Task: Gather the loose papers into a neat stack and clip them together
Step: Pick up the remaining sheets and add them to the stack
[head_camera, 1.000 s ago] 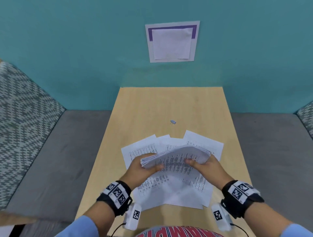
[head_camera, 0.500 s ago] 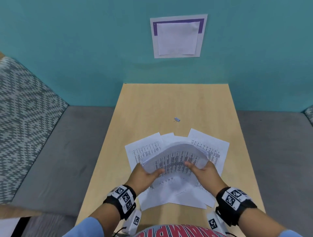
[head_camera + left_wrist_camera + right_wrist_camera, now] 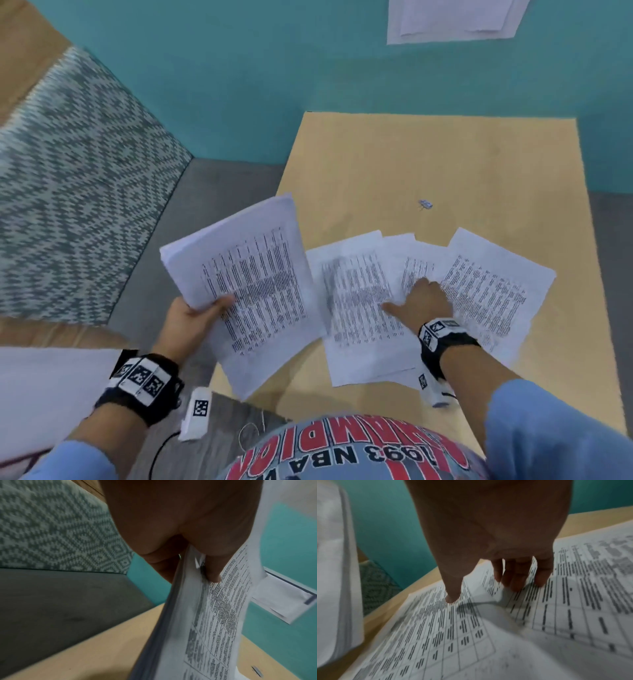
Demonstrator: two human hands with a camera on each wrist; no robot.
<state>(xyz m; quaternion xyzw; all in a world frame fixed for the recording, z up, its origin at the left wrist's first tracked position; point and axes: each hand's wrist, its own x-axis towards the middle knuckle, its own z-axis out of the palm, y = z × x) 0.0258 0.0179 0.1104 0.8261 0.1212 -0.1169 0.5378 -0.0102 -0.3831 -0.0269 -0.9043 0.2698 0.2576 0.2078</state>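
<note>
My left hand (image 3: 197, 313) grips a thick stack of printed papers (image 3: 246, 284) by its left edge, thumb on top, and holds it lifted over the table's left side; the left wrist view shows the stack (image 3: 202, 622) pinched between thumb and fingers. My right hand (image 3: 423, 298) presses its fingertips on the loose printed sheets (image 3: 486, 294) fanned out on the wooden table (image 3: 445, 161); the right wrist view has the thumb and fingers (image 3: 518, 577) spread on the sheets (image 3: 471, 635). A small binder clip (image 3: 425, 204) lies on the table beyond the sheets.
A grey bench seat (image 3: 164, 267) with a patterned cushion back (image 3: 75, 178) runs along the left of the table. A teal wall (image 3: 274, 68) stands behind, with a paper notice (image 3: 452, 20) stuck on it.
Both hands held the stack over the sheets. Now the left hand alone carries it off to the left, and the right hand has dropped onto the loose sheets. The head view swung left.
</note>
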